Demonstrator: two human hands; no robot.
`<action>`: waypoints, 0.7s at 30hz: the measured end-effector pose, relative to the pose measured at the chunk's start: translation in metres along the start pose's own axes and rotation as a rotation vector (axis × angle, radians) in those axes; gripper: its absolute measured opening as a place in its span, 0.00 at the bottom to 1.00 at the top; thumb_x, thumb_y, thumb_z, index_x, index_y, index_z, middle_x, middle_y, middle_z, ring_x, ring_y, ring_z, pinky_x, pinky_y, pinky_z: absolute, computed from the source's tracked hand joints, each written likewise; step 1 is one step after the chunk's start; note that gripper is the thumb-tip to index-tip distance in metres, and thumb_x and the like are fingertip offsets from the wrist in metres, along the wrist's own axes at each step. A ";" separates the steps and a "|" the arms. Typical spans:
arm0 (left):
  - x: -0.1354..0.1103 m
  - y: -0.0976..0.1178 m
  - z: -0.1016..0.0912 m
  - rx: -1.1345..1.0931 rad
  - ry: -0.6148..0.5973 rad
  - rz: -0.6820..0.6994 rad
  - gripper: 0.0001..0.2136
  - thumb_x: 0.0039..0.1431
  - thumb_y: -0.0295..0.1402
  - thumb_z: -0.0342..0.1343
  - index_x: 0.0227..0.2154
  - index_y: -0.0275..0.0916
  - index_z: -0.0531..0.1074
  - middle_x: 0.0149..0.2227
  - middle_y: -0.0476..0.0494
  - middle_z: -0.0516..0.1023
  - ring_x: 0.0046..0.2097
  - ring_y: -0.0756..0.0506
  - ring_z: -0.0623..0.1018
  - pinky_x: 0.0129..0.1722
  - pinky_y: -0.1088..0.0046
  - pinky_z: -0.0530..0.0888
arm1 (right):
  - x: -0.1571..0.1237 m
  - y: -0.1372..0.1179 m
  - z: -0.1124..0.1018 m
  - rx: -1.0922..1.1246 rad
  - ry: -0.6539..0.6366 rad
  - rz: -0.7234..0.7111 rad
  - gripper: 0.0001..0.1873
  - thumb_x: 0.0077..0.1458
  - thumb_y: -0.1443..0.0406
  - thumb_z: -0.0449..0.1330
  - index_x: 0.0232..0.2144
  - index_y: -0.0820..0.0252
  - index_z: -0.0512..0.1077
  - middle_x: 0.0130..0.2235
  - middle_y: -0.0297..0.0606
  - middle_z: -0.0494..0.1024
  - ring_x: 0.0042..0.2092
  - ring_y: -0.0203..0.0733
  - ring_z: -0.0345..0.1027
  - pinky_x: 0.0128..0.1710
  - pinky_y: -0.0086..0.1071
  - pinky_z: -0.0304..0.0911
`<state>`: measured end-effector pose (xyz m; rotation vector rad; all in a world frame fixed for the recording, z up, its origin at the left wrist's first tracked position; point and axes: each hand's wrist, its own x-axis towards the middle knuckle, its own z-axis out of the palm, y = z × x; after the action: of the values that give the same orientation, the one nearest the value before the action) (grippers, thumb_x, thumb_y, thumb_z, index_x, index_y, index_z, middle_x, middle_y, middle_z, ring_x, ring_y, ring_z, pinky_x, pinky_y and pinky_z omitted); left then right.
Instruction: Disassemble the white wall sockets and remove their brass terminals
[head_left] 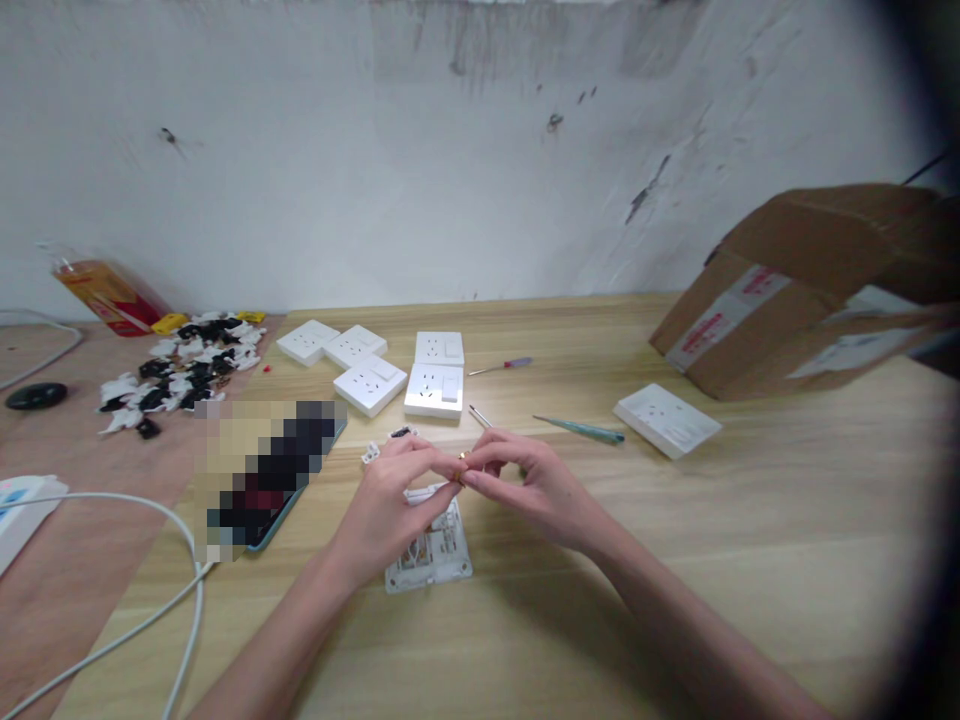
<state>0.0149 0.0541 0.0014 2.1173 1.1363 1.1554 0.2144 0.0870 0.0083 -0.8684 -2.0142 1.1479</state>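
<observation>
- While the left hand (386, 505) and right hand (536, 490) meet above the counter (675, 610), their fingertips pinch a small brass-coloured part (460, 468); its exact form is too small to tell.
- Directly beneath the hands, a white wall socket panel (431, 558) lies face down, its rear workings showing.
- Just past the left hand, a small white fragment (370, 453) and a dark piece (401, 432) lie on the wood.
- Left of the hands: a blurred-out phone (270, 475) and a white cable (142, 510).
- Farther on: a green-handled screwdriver (581, 431), a red-handled screwdriver (504, 364), and five white socket panels (370, 388) lying face up; a sixth white socket panel (667, 420) lies alone to the right.
- Far left, a heap of black and white plastic pieces (180, 375); far right, a cardboard box (780, 300); behind everything, a scuffed white wall (450, 150).
</observation>
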 end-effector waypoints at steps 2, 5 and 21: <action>0.000 0.000 0.000 0.006 0.000 0.004 0.06 0.58 0.27 0.60 0.37 0.42 0.75 0.38 0.46 0.80 0.42 0.44 0.76 0.44 0.62 0.71 | 0.000 0.000 0.000 0.005 -0.001 0.000 0.08 0.58 0.60 0.59 0.35 0.57 0.77 0.32 0.35 0.72 0.33 0.34 0.65 0.32 0.31 0.61; 0.000 -0.001 0.001 0.022 -0.004 0.027 0.06 0.58 0.27 0.59 0.37 0.43 0.75 0.37 0.47 0.80 0.41 0.44 0.76 0.44 0.62 0.70 | -0.001 -0.001 0.000 0.008 -0.011 0.009 0.09 0.58 0.60 0.60 0.34 0.57 0.77 0.32 0.36 0.73 0.32 0.34 0.65 0.32 0.31 0.62; 0.002 0.002 0.000 0.023 -0.071 -0.064 0.05 0.55 0.31 0.63 0.35 0.42 0.75 0.35 0.48 0.79 0.40 0.44 0.75 0.46 0.60 0.66 | -0.001 0.000 0.005 0.007 0.123 -0.057 0.07 0.56 0.61 0.62 0.32 0.58 0.77 0.28 0.34 0.73 0.30 0.34 0.64 0.30 0.30 0.60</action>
<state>0.0165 0.0549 0.0038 2.1061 1.1812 1.0352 0.2111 0.0842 0.0065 -0.8519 -1.9219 1.0444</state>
